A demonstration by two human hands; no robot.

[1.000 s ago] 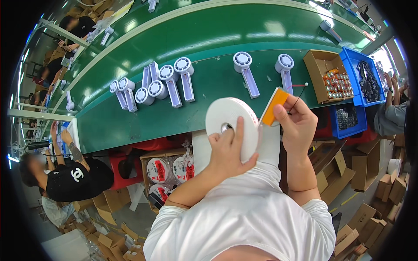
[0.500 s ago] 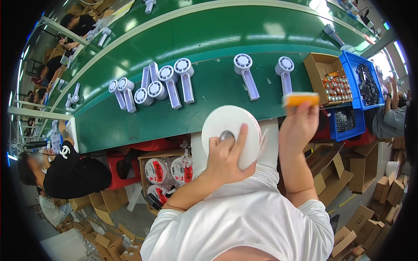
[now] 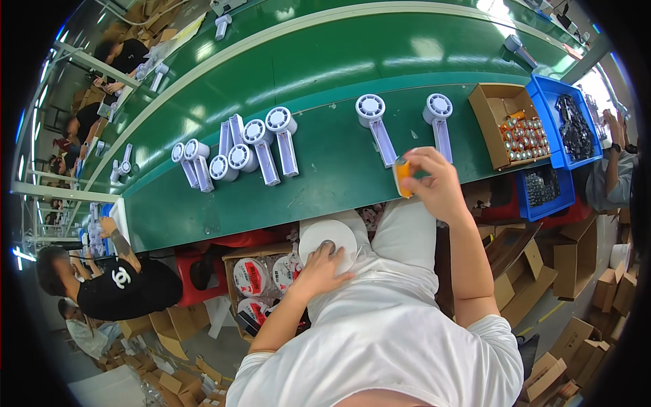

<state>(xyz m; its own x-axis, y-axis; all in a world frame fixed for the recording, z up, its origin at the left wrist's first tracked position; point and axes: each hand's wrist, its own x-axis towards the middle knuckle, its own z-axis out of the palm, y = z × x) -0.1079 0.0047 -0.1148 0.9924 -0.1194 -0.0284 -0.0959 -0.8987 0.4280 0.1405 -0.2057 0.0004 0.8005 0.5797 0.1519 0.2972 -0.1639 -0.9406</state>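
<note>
My right hand pinches an orange cylindrical battery over the front edge of the green table. A pale strip shows along the battery's left side. On my left thigh lies a wide white tape roll. My left hand grips it, fingers bent at the core hole and thumb spread over its face. Just beyond the battery are two light purple handheld fan bodies with open handles. Several more fan bodies lie to the left.
At right stand a cardboard box of orange batteries and blue bins of small dark parts. A carton of wrapped tape rolls sits by my left leg. Co-workers sit at both sides. Beyond the table runs a green conveyor belt.
My left hand has lowered the tape roll from the table edge onto my left thigh. My right hand has brought the battery leftward and slightly down, turning it more upright.
</note>
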